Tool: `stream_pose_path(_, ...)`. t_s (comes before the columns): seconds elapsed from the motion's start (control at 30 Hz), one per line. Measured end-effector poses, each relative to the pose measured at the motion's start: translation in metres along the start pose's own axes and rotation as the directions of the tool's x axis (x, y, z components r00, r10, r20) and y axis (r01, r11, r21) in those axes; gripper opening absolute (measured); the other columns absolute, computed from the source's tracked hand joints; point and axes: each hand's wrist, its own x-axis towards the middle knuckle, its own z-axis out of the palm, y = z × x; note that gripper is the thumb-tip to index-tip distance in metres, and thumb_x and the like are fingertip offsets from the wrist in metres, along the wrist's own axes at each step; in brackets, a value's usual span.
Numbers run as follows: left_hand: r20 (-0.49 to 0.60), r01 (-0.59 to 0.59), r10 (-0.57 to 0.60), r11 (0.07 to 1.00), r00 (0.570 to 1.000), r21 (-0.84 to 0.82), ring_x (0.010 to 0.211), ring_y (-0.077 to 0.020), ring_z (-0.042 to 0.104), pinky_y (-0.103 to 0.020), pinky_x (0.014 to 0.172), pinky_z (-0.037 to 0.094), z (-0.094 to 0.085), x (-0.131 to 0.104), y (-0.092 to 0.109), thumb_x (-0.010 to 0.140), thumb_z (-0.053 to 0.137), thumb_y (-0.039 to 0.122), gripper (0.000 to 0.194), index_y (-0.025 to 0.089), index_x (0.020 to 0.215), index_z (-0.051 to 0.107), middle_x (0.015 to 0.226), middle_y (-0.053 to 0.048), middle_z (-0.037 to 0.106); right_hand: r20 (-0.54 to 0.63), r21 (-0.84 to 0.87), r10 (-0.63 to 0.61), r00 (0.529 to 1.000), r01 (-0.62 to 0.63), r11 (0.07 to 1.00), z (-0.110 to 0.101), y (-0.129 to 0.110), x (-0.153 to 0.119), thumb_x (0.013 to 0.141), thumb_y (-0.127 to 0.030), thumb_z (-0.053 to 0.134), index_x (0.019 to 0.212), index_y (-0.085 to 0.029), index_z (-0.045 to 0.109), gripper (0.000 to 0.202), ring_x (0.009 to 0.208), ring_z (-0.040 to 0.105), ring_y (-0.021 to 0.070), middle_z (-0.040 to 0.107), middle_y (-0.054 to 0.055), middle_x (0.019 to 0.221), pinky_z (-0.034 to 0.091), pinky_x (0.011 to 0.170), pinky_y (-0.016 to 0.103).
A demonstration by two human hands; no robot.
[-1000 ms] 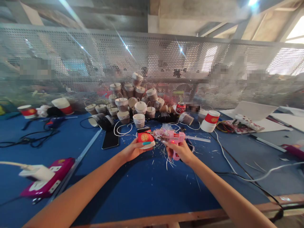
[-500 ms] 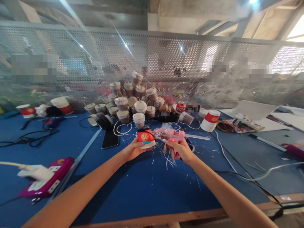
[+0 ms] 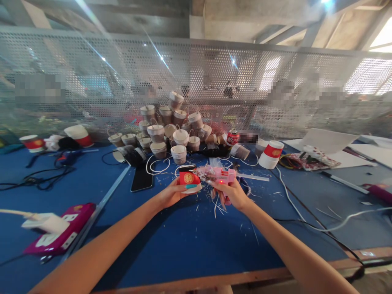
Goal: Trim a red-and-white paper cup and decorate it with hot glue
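My left hand point(image 3: 173, 193) is closed around a red and white paper cup point(image 3: 187, 178) with a gold emblem, its thumb lying across the lower side. In my right hand point(image 3: 234, 192) is a pink hot glue gun point(image 3: 225, 175) with a small red light lit. A clear glue stick point(image 3: 252, 177) pokes out of its back end. Stringy glue clumps around the gun's front, which points left at the cup's upper right edge. Whether the nozzle touches the cup is hard to make out. Thin white scraps point(image 3: 217, 209) lie on the blue table point(image 3: 183, 249) below.
Small bucket-like cups point(image 3: 156, 132) with handles are stacked at the back. A black phone point(image 3: 142, 177), a magenta power strip point(image 3: 64, 228) and cables lie to the left. On the right stand stacked red and white cups point(image 3: 271, 155); a red can point(image 3: 232, 138) is behind.
The cup in my left hand has turned slightly, so its dark-edged rim shows more. My right hand and the glue gun have shifted very little.
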Motion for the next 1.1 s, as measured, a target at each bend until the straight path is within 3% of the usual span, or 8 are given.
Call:
stream_pose_path(0.13,-0.021,-0.007,0.007,1.0,1.0,-0.001,0.099,-0.0263,0.064,-0.044,0.095,0.041,0.0032,-0.0012,0.0008,0.068,0.073,0.019,0.041,0.018,0.108,0.064,0.103,-0.009,0.071,-0.008,-0.026,0.003,1.0,-0.003,1.0,0.0005,0.0017,0.0,0.069,-0.045,0.066,0.063,-0.019,0.055,0.028,0.024,0.039,0.0077,0.045,-0.007,0.032,0.026,0.024,0.019)
stream_pose_path(0.27,-0.023,-0.006,0.006,1.0,1.0,-0.003,0.1,-0.0265,0.064,-0.046,0.097,0.039,0.0048,-0.0017,0.0014,0.068,0.072,0.018,0.042,0.018,0.109,0.063,0.104,-0.009,0.071,-0.004,-0.014,0.008,1.0,-0.008,1.0,0.0006,0.0006,0.0001,0.068,-0.044,0.067,0.069,-0.02,0.056,0.027,0.024,0.04,0.0076,0.05,-0.007,0.038,0.024,0.023,0.019)
stream_pose_path(0.47,-0.029,0.003,-0.004,0.999,1.0,-0.032,0.104,-0.0277,0.063,-0.046,0.097,0.041,0.0054,-0.0021,0.004,0.066,0.072,0.017,0.046,0.017,0.111,0.063,0.106,-0.01,0.071,-0.04,0.01,0.009,0.999,-0.009,1.0,-0.0012,0.0005,0.0007,0.067,-0.045,0.067,0.059,-0.02,0.05,0.031,0.025,0.039,0.0066,0.047,-0.007,0.037,0.027,0.023,0.019)
stream_pose_path(0.87,0.02,-0.016,0.017,0.997,1.0,-0.075,0.106,-0.0275,0.061,-0.046,0.098,0.04,-0.0015,-0.0022,0.0018,0.07,0.066,0.016,0.041,0.015,0.112,0.062,0.109,-0.01,0.07,-0.054,0.024,-0.001,0.999,0.002,1.0,-0.0046,0.0017,0.0035,0.068,-0.045,0.065,0.061,-0.02,0.051,0.029,0.024,0.038,0.0065,0.045,-0.009,0.034,0.03,0.026,0.02)
stream_pose_path(1.1,0.058,-0.018,0.022,0.997,0.998,-0.069,0.107,-0.0285,0.061,-0.045,0.098,0.04,-0.0038,-0.0031,0.003,0.071,0.064,0.017,0.042,0.015,0.114,0.061,0.111,-0.011,0.069,-0.061,0.01,0.023,0.998,-0.022,1.0,-0.007,0.0054,0.006,0.069,-0.048,0.064,0.05,-0.021,0.044,0.038,0.024,0.036,0.0068,0.043,-0.007,0.031,0.027,0.024,0.019)
